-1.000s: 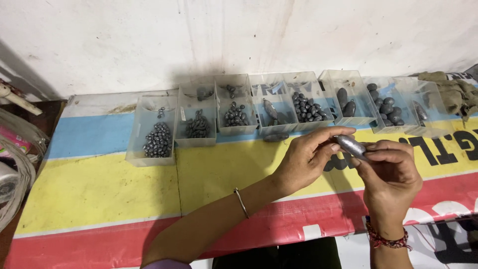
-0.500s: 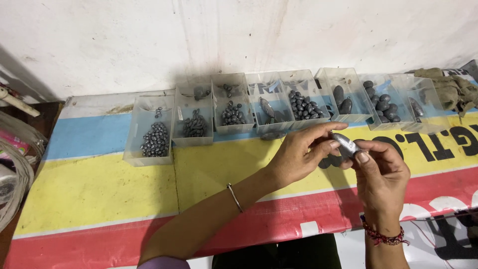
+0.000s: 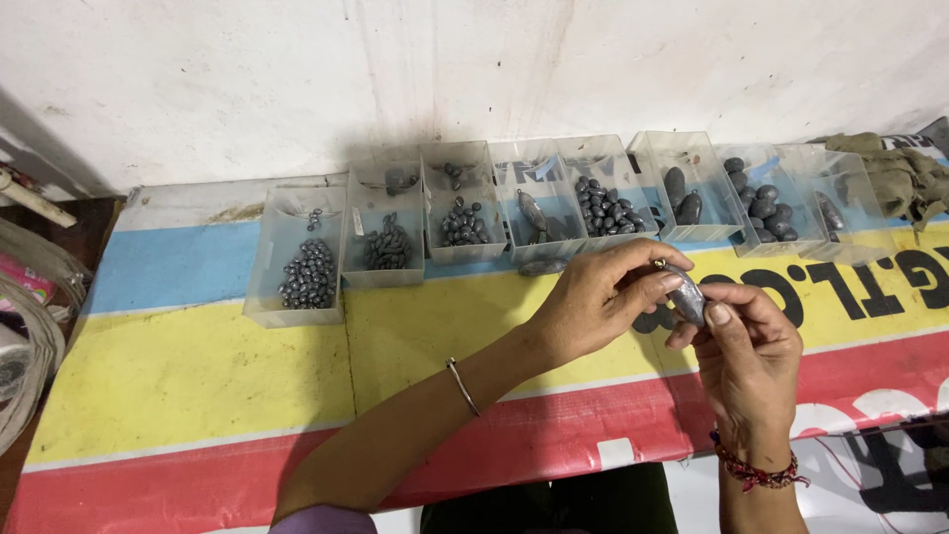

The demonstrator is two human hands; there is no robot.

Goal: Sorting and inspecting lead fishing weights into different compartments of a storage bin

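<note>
Head view, the only one. I see a table (image 3: 198,376) covered by a striped banner: blue band at the far edge, yellow in the middle, red along the near edge, black lettering toward the right end. Behind it a stained white wall (image 3: 474,69). A row of clear plastic boxes (image 3: 297,259) runs along the far edge on the blue band, each with dark grey lead sinkers (image 3: 308,274), small ones at the left end, bigger ones toward the right. One loose sinker (image 3: 542,266) lies on the banner just in front of the middle boxes. An olive cloth (image 3: 895,173) sits at the far right corner. Coiled cord (image 3: 25,346) hangs off the left edge.

My left hand (image 3: 583,309) and right hand (image 3: 751,361) meet above the yellow band, right of centre. Both are closed on one large grey sinker (image 3: 686,295): left thumb and fingers pinch its upper end, right thumb and fingertips pinch the lower end. It is tilted, off the table. Thin bangle (image 3: 461,386) on the left wrist, red bead bracelet (image 3: 753,470) on the right.

Against half a second ago: the hands have dropped slightly nearer me, the sinker is tipped more upright, the left fingers are curled tighter over it. Boxes and loose sinker unmoved; the small shift is the camera.
</note>
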